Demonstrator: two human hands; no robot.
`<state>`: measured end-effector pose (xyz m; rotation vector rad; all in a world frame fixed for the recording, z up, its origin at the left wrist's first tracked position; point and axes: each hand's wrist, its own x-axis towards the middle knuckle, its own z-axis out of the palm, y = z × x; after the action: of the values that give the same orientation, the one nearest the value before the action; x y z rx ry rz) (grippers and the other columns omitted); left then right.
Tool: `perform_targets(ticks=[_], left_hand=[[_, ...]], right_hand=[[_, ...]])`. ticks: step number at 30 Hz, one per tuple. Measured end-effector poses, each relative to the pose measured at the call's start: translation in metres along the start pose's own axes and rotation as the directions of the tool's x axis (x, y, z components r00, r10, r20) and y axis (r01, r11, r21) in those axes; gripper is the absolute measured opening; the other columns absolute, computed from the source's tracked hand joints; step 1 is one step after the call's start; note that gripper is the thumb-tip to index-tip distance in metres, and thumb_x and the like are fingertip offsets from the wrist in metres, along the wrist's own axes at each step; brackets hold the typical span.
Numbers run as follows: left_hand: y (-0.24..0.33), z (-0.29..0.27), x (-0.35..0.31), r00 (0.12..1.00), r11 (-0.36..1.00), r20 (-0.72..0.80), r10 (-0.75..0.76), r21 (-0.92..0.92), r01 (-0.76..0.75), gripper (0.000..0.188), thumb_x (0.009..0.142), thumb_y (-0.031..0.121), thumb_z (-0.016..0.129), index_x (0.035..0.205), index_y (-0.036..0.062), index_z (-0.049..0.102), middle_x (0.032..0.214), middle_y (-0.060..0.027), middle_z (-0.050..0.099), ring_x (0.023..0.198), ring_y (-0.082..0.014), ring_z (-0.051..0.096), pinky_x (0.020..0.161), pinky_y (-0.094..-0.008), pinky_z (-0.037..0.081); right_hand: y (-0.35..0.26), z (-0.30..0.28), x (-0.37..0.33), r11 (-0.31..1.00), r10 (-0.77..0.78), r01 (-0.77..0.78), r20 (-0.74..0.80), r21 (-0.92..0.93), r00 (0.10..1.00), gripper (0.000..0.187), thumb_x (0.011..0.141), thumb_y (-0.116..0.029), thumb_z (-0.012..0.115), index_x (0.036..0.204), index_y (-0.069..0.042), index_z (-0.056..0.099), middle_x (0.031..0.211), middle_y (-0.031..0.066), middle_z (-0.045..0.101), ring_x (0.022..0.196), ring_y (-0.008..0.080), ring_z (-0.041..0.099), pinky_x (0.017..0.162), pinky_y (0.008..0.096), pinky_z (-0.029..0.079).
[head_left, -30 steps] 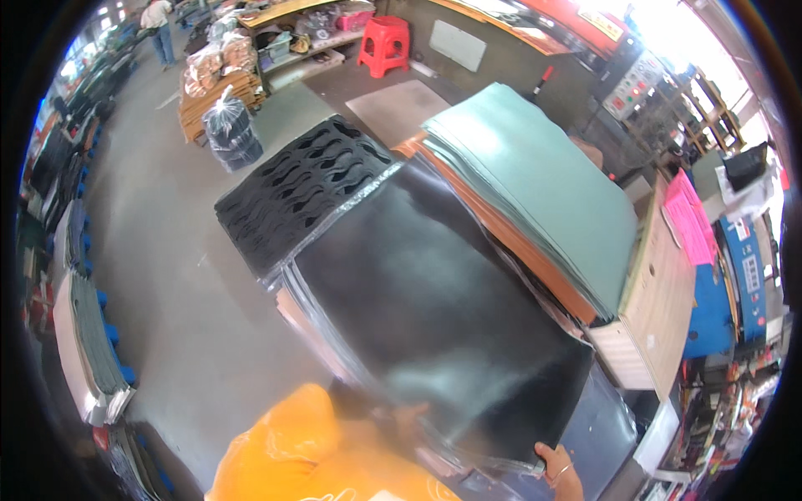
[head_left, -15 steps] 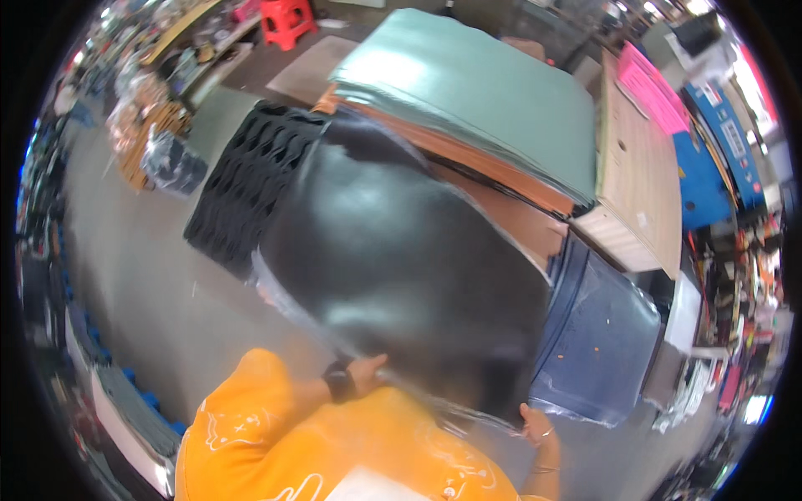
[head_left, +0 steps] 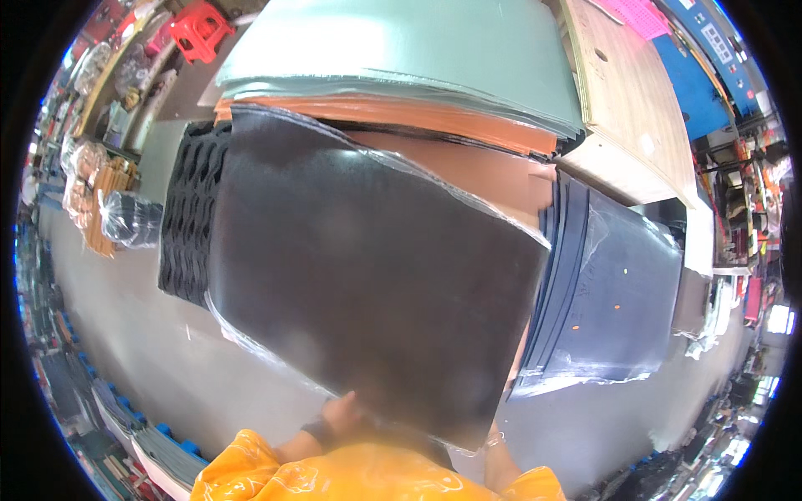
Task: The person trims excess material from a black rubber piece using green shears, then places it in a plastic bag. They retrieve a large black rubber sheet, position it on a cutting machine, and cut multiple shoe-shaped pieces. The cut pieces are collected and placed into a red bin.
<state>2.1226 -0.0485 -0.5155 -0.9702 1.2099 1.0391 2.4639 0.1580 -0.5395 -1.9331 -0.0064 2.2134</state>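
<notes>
A large, smooth black sheet (head_left: 376, 275) spreads across the middle of the view, with clear plastic film along its edges. My left hand (head_left: 342, 415) is closed on its near edge, thumb on top and the other fingers hidden underneath. At the near right corner, my right hand (head_left: 494, 438) grips the sheet too, mostly covered by it. The far part of the sheet lies against a stack of brown-orange sheets (head_left: 493, 177).
Pale green sheets (head_left: 434, 50) top the stack behind. Dark blue film-wrapped sheets (head_left: 622, 292) stand at right beside a wooden board (head_left: 631, 108). Wavy black foam (head_left: 188, 217) stands left. A red stool (head_left: 199, 32) and a bagged bundle (head_left: 132, 219) are farther off.
The view has shifted, bringing the stacks higher in the picture. The black sheet now faces me more squarely and covers more of the wavy foam. Both hands keep to its near edge.
</notes>
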Motion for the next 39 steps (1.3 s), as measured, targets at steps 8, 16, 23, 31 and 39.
perform_targets(ticks=[8, 16, 23, 31, 39], left_hand=[[0.005, -0.115, 0.056, 0.926, 0.903, -0.224, 0.305, -0.242, -0.356, 0.078, 0.082, 0.074, 0.038, 0.119, 0.0066, 0.049, 0.104, -0.0122, 0.057, 0.085, -0.022, 0.057, 0.069, -0.036, 0.05], [0.014, -0.042, 0.103, 0.845, 0.75, 0.202, 0.496, -0.59, -0.3, 0.065, 0.086, 0.059, 0.043, 0.13, 0.0113, 0.049, 0.135, -0.0053, 0.048, 0.122, -0.0264, 0.044, 0.103, -0.0447, 0.036], [0.042, -0.002, -0.029, 0.922, 0.769, 0.127, 0.366, -0.6, -0.222, 0.074, 0.083, 0.072, 0.039, 0.13, 0.0154, 0.049, 0.135, -0.0055, 0.048, 0.123, -0.0256, 0.044, 0.106, -0.0445, 0.032], [0.068, 0.026, -0.18, 0.794, 0.893, 0.412, 0.448, -0.252, -0.373, 0.05, 0.087, 0.052, 0.053, 0.123, 0.0166, 0.054, 0.126, -0.0004, 0.056, 0.115, -0.0217, 0.052, 0.1, -0.0426, 0.038], [0.129, 0.12, -0.31, 0.6, 0.722, 0.482, 0.638, -0.103, -0.684, 0.033, 0.095, 0.037, 0.046, 0.102, 0.009, 0.061, 0.096, -0.0028, 0.067, 0.087, -0.02, 0.061, 0.08, -0.0333, 0.046]], right_hand=[[-0.017, 0.023, -0.025, 0.988, -0.076, 0.103, 0.218, -0.112, 0.973, 0.052, 0.09, -0.048, 0.045, 0.118, -0.005, 0.056, 0.11, 0.009, 0.063, 0.096, 0.0233, 0.062, 0.082, 0.0386, 0.052], [-0.025, 0.073, -0.058, 0.925, 0.128, -0.14, -0.057, -0.354, 0.99, 0.046, 0.094, -0.039, 0.044, 0.115, -0.001, 0.058, 0.107, 0.0099, 0.064, 0.096, 0.0214, 0.062, 0.082, 0.0355, 0.052], [-0.048, 0.106, -0.119, 0.796, -0.039, 0.034, 0.005, -0.604, 0.999, 0.045, 0.094, -0.036, 0.045, 0.116, 0.002, 0.057, 0.107, 0.0103, 0.064, 0.096, 0.0202, 0.062, 0.083, 0.0344, 0.051], [-0.113, 0.109, -0.185, 0.881, -0.272, 0.388, 0.382, -0.27, 0.883, 0.037, 0.094, -0.026, 0.051, 0.122, -0.003, 0.053, 0.105, 0.0119, 0.064, 0.088, 0.0204, 0.066, 0.073, 0.0293, 0.056], [-0.166, 0.147, -0.153, 0.912, -0.403, 0.32, 0.424, 0.256, 0.811, 0.038, 0.093, -0.027, 0.053, 0.124, -0.005, 0.052, 0.113, 0.0111, 0.059, 0.098, 0.0207, 0.059, 0.081, 0.033, 0.051]])
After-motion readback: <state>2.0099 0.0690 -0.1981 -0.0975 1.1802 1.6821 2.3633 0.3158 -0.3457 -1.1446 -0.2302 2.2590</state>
